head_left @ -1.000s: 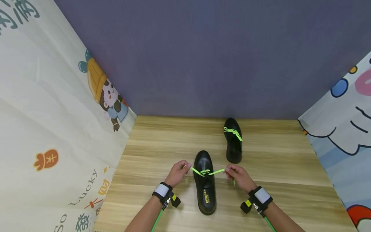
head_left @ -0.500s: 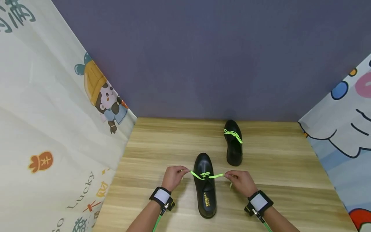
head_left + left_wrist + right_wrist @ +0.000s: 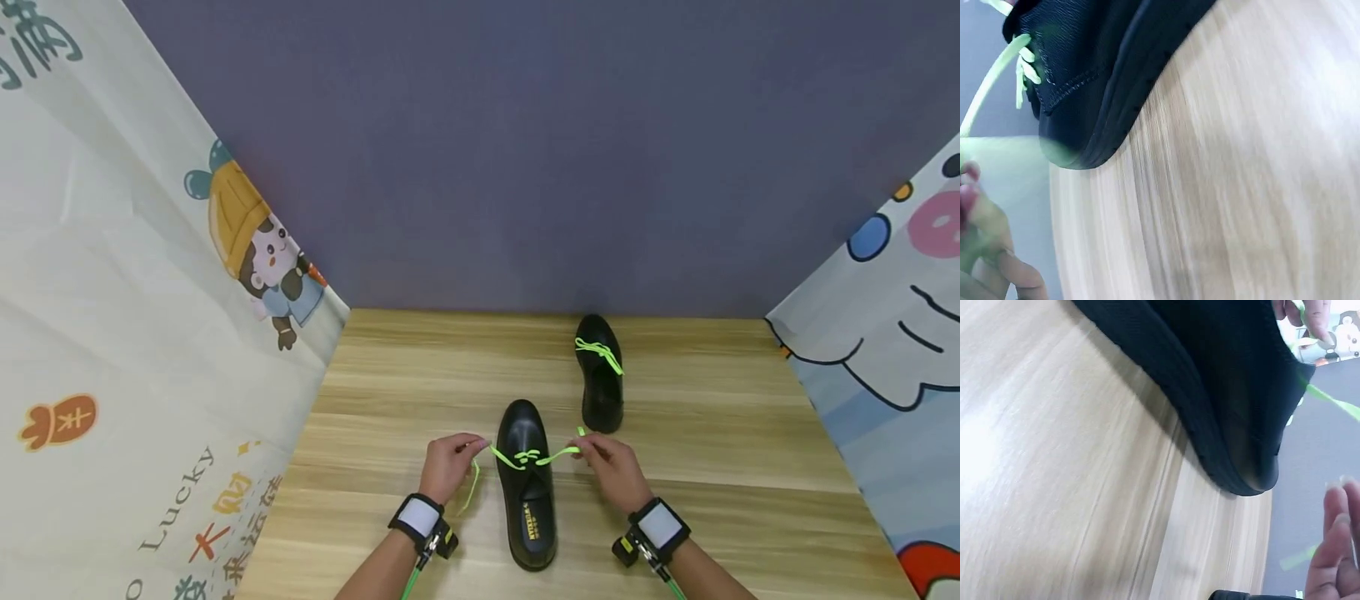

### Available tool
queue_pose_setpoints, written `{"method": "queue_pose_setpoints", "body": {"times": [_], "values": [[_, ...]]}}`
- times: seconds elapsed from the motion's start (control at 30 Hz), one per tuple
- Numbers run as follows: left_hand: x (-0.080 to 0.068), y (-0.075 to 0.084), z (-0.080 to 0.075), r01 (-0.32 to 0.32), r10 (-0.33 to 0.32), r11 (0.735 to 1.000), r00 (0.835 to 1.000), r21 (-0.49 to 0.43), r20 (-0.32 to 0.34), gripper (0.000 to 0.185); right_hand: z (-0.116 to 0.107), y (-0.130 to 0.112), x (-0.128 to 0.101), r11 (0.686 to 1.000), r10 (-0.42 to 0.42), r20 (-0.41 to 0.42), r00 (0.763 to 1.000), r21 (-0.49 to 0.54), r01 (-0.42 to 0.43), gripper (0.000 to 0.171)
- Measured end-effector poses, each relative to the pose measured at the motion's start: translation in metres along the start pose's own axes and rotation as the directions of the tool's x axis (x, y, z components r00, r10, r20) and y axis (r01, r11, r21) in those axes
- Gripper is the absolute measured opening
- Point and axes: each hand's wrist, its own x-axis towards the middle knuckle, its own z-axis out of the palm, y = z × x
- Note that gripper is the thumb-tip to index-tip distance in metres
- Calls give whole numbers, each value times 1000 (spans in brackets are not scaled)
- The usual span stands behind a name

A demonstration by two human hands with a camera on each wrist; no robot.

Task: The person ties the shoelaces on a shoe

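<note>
A black leather shoe (image 3: 523, 423) lies on the wooden surface, toe pointing away from me. Its bright green shoelace (image 3: 528, 457) is loosely looped at the middle, with one end drawn out to each side. To the shoe's left, my left hand (image 3: 447, 468) pinches one lace end between thumb and fingers, its tail hanging below. My right hand (image 3: 618, 473) pinches the other end on the right side, a short tip sticking up past the fingers. In the left wrist view, the lace (image 3: 990, 81) runs from the shoe (image 3: 1085, 81) towards my fingers.
A second black shoe (image 3: 602, 404), its green lace tied in a bow, stands farther back to the right near the dark back panel (image 3: 480, 167). Printed white sheets flank the wooden board (image 3: 405, 358), the left sheet (image 3: 150, 292) and the right sheet (image 3: 847, 433).
Both hands keep their pinch on the lace ends. A loose tail now hangs from the left hand, and the right hand's tail points up instead of down. Both shoes stay in place.
</note>
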Motion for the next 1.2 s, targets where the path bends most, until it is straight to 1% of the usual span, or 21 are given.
{"method": "queue_pose_setpoints", "body": {"times": [0.03,0.1,0.2,0.3,0.4,0.47,0.53,0.6,0.67,0.7,0.77,0.8,0.93,1.1,1.2], "values": [[0,1,0,-4,4,1000,1000,12,-4,11,0,-1,0,1000,18,-7,1000,21,-18,16],[-1,3,1,5,-5,1000,1000,4,2,9,0,-2,1,997,35,-24,999,64,-33,16],[-2,4,3,30,-26,996,998,-87,48,12,1,-1,3,984,36,-47,998,175,-27,13],[-1,4,6,53,-42,986,997,-159,70,19,2,1,6,955,-26,-54,998,292,41,15],[-1,3,7,56,-50,977,998,-205,35,23,5,3,8,919,-97,-33,995,380,102,24],[-1,1,7,59,-57,964,998,-260,17,23,7,4,9,903,-118,-16,993,414,114,27],[-1,0,7,64,-66,944,998,-324,4,22,10,3,10,889,-122,-4,993,443,111,27],[-2,-1,7,76,-79,915,997,-397,10,24,12,3,10,880,-117,4,993,464,102,25],[-2,-3,7,106,-108,882,994,-459,22,29,14,1,9,880,-113,12,994,466,95,22],[-2,-3,7,122,-121,862,992,-492,32,32,15,1,9,879,-108,15,994,469,88,21],[-3,-3,8,153,-144,826,988,-543,59,36,16,0,8,884,-86,20,996,463,67,20],[-3,-3,8,171,-156,813,985,-557,74,36,16,-1,8,885,-74,23,997,461,56,20],[-3,-3,11,220,-176,787,975,-576,132,31,16,-2,7,884,-20,27,999,467,5,18],[-3,2,17,267,-209,741,964,-616,166,23,18,-5,5,886,42,22,999,461,-48,15],[-4,5,22,285,-211,715,959,-638,190,21,21,-8,4,880,67,38,997,469,-77,16]]}}
